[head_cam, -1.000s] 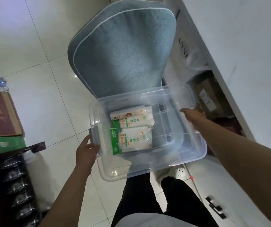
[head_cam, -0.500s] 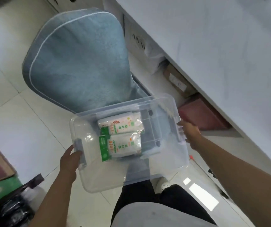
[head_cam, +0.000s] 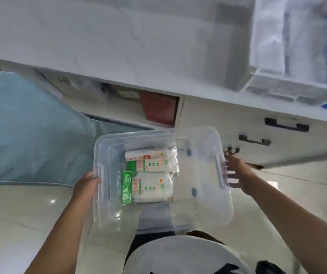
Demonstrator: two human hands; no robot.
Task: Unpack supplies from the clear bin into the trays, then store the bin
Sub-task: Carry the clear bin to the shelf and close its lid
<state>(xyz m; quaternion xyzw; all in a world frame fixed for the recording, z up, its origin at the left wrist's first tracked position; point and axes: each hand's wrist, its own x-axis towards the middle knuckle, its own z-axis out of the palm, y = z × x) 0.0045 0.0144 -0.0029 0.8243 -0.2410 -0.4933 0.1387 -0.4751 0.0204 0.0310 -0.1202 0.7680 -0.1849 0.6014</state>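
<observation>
View has swung since a second ago: the blue-grey chair back (head_cam: 26,123) that sat straight ahead of the hands is now off past the left hand, and the white countertop (head_cam: 119,42) plus drawer front with dark handles (head_cam: 286,125) now fills the space ahead of and beyond the right hand. Bin looks carried toward the counter; reads as the approach step, unpacking not started.

Clear bin (head_cam: 208,204) held off the floor between both hands, in front of the torso. Left hand (head_cam: 86,186) clamped on the near-left handle, thumb over the rim. Right hand (head_cam: 236,175) at the right handle, fingers seen through the plastic under the lip; looks wrapped on it, frame is blurred.

Inside, nearer the left hand than the right: two soft plastic-wrapped packs lying flat, side by side and touching, upper pack (head_cam: 151,162) and lower pack (head_cam: 151,187), white film with green and orange print, green edge strip on the left-hand side. Text too blurred to read.

Bin: rigid translucent plastic, rounded corners, stepped rim, moulded handles, glossy.

A white wire or mesh tray (head_cam: 277,89) sits on the counter well beyond the right hand, with bagged white and blue stuff behind it, likely the target. Floor: glossy pale tile.
</observation>
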